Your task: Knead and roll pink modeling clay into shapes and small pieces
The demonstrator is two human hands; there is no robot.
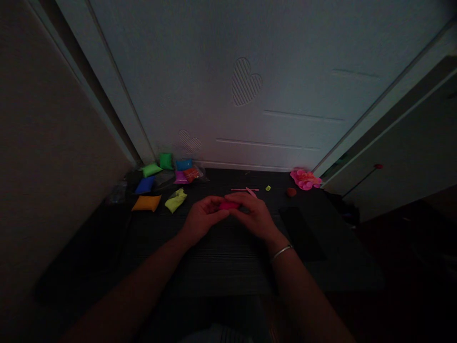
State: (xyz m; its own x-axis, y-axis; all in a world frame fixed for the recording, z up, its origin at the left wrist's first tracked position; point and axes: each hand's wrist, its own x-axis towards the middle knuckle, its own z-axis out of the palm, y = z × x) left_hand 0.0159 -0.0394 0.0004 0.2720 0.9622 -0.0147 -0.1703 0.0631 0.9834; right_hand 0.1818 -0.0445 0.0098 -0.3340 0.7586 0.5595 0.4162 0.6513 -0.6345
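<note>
Between my fingertips, above the dark table (pixel 221 267), is a lump of bright pink modelling clay (pixel 229 205). My left hand (pixel 203 216) is closed on its left side, thumb below and fingers above. From the right, my right hand (pixel 254 214) pinches the same lump; a bracelet circles that wrist. Just beyond my hands lie a thin pink modelling tool (pixel 240 190) and a second pink tool (pixel 251 192). Further right are a small yellow-green bit (pixel 268 188) and a reddish round lump (pixel 291 192).
Coloured clay packets lie at the back left, among them an orange packet (pixel 146 203), a blue packet (pixel 145 185) and an opened yellow packet (pixel 175 200). A pink petalled piece (pixel 306 179) stands at the back right. A dark flat rectangle (pixel 302 233) lies right of my hands. Behind rises a white panel (pixel 214 95).
</note>
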